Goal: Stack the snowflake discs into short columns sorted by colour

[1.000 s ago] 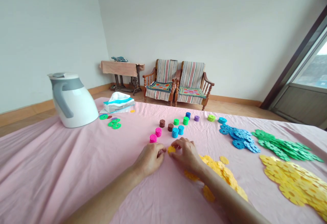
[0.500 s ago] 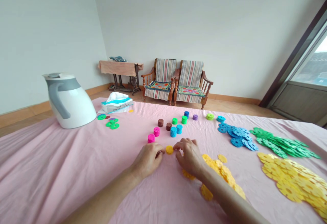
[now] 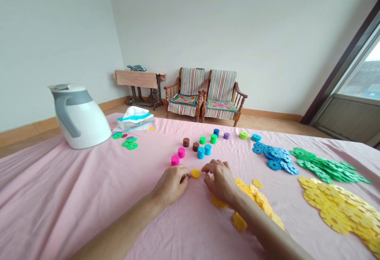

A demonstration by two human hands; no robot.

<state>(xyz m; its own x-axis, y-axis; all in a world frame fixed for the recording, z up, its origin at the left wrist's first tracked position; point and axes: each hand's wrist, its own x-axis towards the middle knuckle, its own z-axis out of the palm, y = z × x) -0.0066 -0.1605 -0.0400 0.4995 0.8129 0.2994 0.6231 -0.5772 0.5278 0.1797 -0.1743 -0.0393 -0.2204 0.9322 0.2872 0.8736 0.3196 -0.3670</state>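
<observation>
A small yellow disc stack (image 3: 195, 173) sits on the pink cloth between my two hands. My left hand (image 3: 172, 181) rests to its left, fingers curled in and thumb close to the index finger; whatever may be between them is hidden. On the right side of the stack, my right hand (image 3: 219, 179) is bent over the cloth with fingers apart, nothing seen in them. Under and beside the right forearm lies a loose pile of yellow snowflake discs (image 3: 258, 198). Just beyond the left hand stand two pink disc stacks (image 3: 175, 160).
Blue (image 3: 201, 153), brown (image 3: 186, 142) and green stacks (image 3: 213, 139) stand farther back. Piles of blue (image 3: 276, 158), green (image 3: 326, 167) and yellow discs (image 3: 338, 208) lie right. A white jug (image 3: 81, 117), tissue box (image 3: 135, 120) and loose green discs (image 3: 130, 144) are left.
The view has shifted very slightly. Both hands keep their places on either side of the yellow stack, whose top seems tilted a little more toward me.
</observation>
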